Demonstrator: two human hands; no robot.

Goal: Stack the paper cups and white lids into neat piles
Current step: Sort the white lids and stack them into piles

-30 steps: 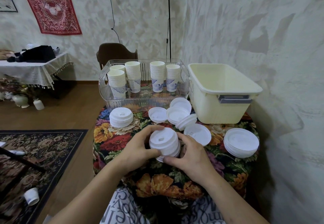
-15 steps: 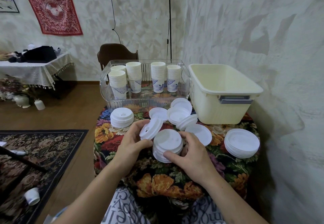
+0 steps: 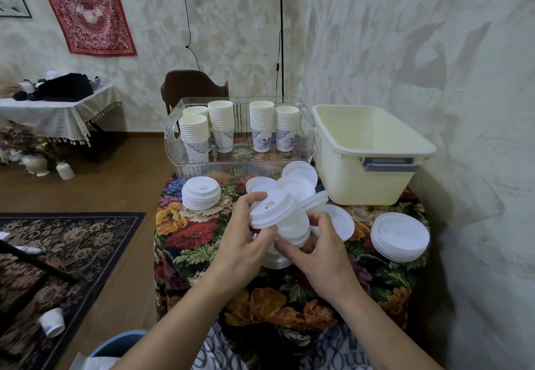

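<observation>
- The left hand (image 3: 241, 249) is gripping a single white lid (image 3: 272, 209), fingers curled over its far rim and thumb at its near rim, holding it tilted above the middle of the table.
- The right hand (image 3: 324, 249) is curling its fingers and thumb around a small pile of lids (image 3: 292, 229), which is sitting directly under the tilted lid.
- A neat lid stack (image 3: 201, 193) is resting near the table's left edge, just in front of the clear bin (image 3: 240, 164).
- Another lid stack (image 3: 401, 236) is lying at the table's right edge, in front of the cream tub (image 3: 370, 152).
- Several loose lids (image 3: 298, 178) are overlapping one another between the hands and the clear bin, and one more is lying flat just right of the right hand's fingers.
- Stacks of paper cups (image 3: 221, 126) are standing upright inside the clear bin at the table's far edge.
- The floral tablecloth (image 3: 191, 230) is covering the table (image 3: 289, 306).
- One lone cup (image 3: 52, 322) is lying on the patterned rug (image 3: 72, 242) on the floor to the left.
</observation>
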